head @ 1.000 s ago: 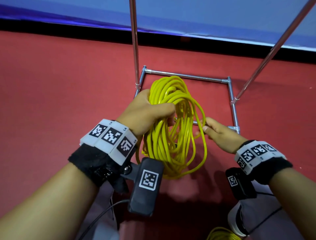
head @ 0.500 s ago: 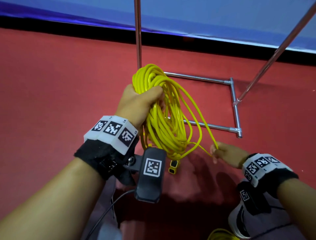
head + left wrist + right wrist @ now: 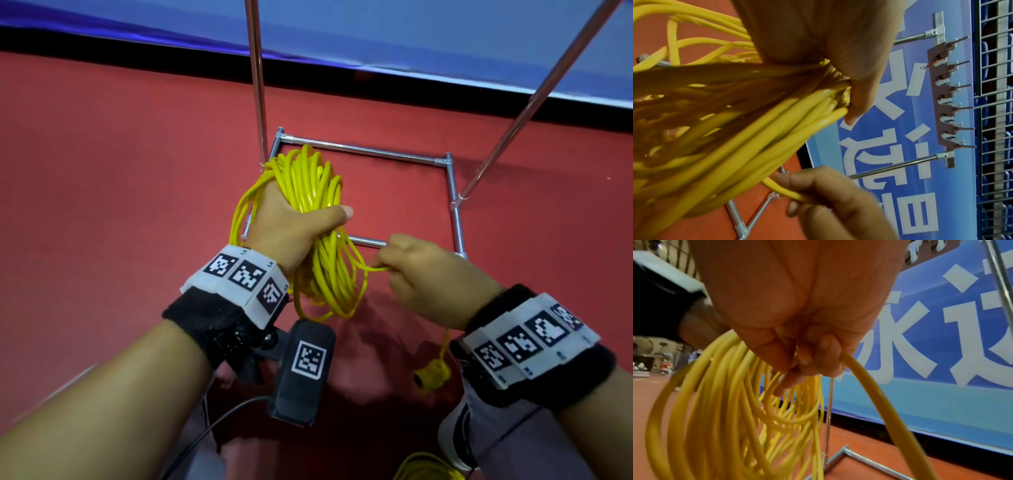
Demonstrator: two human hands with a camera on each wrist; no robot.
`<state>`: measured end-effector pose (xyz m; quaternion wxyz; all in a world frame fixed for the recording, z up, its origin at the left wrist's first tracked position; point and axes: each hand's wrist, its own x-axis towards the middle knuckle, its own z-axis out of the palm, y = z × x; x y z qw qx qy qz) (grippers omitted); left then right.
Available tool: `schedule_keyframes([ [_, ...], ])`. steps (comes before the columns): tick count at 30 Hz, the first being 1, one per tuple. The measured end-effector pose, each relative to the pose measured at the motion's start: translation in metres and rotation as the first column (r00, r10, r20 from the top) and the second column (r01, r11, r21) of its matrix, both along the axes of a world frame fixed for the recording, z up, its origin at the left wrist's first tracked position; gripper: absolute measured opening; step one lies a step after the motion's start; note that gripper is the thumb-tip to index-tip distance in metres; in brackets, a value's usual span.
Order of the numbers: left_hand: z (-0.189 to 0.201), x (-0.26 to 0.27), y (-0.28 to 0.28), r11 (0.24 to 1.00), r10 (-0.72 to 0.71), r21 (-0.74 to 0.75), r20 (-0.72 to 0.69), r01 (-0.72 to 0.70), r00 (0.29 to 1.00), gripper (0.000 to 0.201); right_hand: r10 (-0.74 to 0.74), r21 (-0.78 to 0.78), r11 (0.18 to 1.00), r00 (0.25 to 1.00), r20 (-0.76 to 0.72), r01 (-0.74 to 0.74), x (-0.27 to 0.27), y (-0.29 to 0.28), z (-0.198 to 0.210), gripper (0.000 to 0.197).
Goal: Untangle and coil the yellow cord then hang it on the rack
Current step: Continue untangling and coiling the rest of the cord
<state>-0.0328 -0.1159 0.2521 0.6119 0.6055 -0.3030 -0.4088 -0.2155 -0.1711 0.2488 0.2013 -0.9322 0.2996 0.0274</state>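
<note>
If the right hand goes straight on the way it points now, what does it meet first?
Probably the coil that the left hand holds: the right hand points left at it, pinching one strand. Depth is unclear.

Glossy yellow cord (image 3: 308, 192), shiny metal rack (image 3: 454, 192), matt red floor (image 3: 120, 171)

The floor is covered with a red carpet (image 3: 102, 205). A big blue banner (image 3: 900, 146) with white letters stands at the back, with a black strip along its bottom. Behind it is a dark wire fence (image 3: 995, 113). A grey shoe (image 3: 455, 435) shows near the bottom edge.
</note>
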Motion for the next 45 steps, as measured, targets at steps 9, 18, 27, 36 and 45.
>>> schedule_keyframes([
  [9,-0.012,-0.016,0.0,0.982,-0.182,0.08,0.109,0.174,0.977,0.086,0.028,0.131,0.988,0.941,0.338,-0.077,0.002,0.004,0.039,0.028],
  [18,-0.004,-0.025,0.005,0.938,-0.345,0.049,0.05,0.343,0.937,0.067,-0.12,0.231,0.973,0.873,0.472,0.009,-0.019,-0.016,0.04,0.031],
  [27,-0.006,-0.008,0.002,0.975,-0.221,0.023,0.046,0.22,0.974,0.044,-0.173,0.14,0.981,0.943,0.285,0.137,-0.026,-0.026,0.031,0.015],
  [36,0.005,0.008,0.001,0.984,-0.17,-0.058,-0.042,0.168,0.984,0.038,-0.487,0.291,0.833,0.873,-0.022,0.471,-0.049,-0.046,-0.003,0.041],
  [45,0.018,0.002,0.006,0.956,-0.287,-0.079,-0.051,0.282,0.957,0.058,-0.525,0.622,0.639,0.847,-0.078,0.453,-0.043,-0.046,-0.035,0.016],
])
